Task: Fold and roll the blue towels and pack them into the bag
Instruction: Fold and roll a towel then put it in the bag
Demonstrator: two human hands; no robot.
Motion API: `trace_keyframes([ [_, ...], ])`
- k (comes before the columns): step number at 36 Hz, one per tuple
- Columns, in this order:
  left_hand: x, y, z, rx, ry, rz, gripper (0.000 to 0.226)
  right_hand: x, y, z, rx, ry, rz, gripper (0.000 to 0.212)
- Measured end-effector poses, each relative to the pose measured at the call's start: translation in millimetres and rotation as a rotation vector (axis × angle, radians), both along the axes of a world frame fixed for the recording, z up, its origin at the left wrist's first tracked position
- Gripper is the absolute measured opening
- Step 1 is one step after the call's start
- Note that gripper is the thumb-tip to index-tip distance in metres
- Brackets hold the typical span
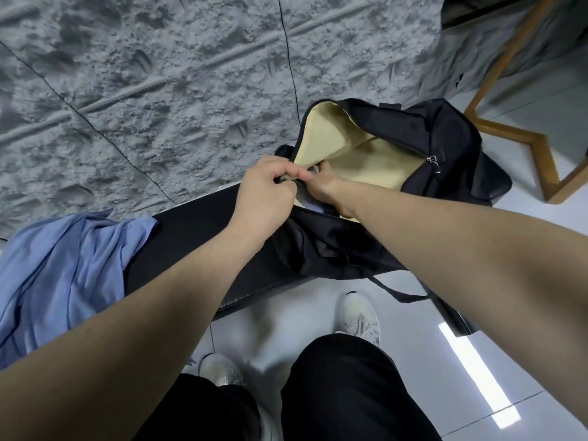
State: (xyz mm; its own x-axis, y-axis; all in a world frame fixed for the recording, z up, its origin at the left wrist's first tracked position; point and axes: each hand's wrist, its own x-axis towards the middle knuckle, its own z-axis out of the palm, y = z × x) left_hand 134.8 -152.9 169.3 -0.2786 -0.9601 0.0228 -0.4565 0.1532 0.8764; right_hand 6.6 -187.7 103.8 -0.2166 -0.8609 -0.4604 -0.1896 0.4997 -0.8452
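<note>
A black bag (445,135) with a pale yellow lining lies open on the right end of a black bench (191,224). My left hand (270,186) pinches the near edge of the bag's opening, close to the zip. My right hand (331,186) reaches into the opening, its fingers hidden inside. A bit of blue towel (313,205) shows under my right wrist inside the bag. A loose, crumpled blue towel (63,275) lies on the bench's left end.
A grey textured wall (159,74) stands behind the bench. A wooden chair frame (515,132) stands on the pale tiled floor at the right. The bag's strap (410,294) hangs off the bench front, near my white shoes (359,316).
</note>
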Motion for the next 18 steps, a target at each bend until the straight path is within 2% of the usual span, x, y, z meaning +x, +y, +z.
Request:
trace_keyframes([
  [2,1.5,-0.1,1.0,0.0,-0.013,0.005,0.046,2.3,1.4,0.6,-0.021,0.018,0.001,0.052],
  [5,3.7,-3.9,1.3,0.014,-0.092,-0.002,0.034,17.3,2.1,5.5,-0.046,-0.059,-0.007,0.05],
  [10,10.1,-12.7,-6.0,-0.001,-0.283,-0.025,0.049,5.0,9.7,-3.6,0.054,-0.053,0.059,0.042],
  [12,12.2,-13.0,-8.0,0.026,-0.3,-0.031,0.052,-2.6,17.1,2.3,0.074,-0.085,0.093,0.039],
  [14,13.2,-11.9,-8.5,0.047,-0.289,-0.025,0.054,-8.3,17.8,1.7,0.098,-0.115,0.076,0.017],
  [15,13.3,-11.6,-8.8,0.059,-0.281,-0.021,0.055,-10.6,18.3,0.3,0.106,-0.132,0.071,0.013],
  [17,13.0,-11.9,-10.3,0.096,-0.266,-0.008,0.056,-13.7,20.9,-3.0,0.136,-0.179,0.088,0.024],
  [18,13.0,-12.6,-11.9,0.12,-0.262,-0.006,0.057,-13.2,22.9,-4.7,0.148,-0.199,0.103,0.019],
])
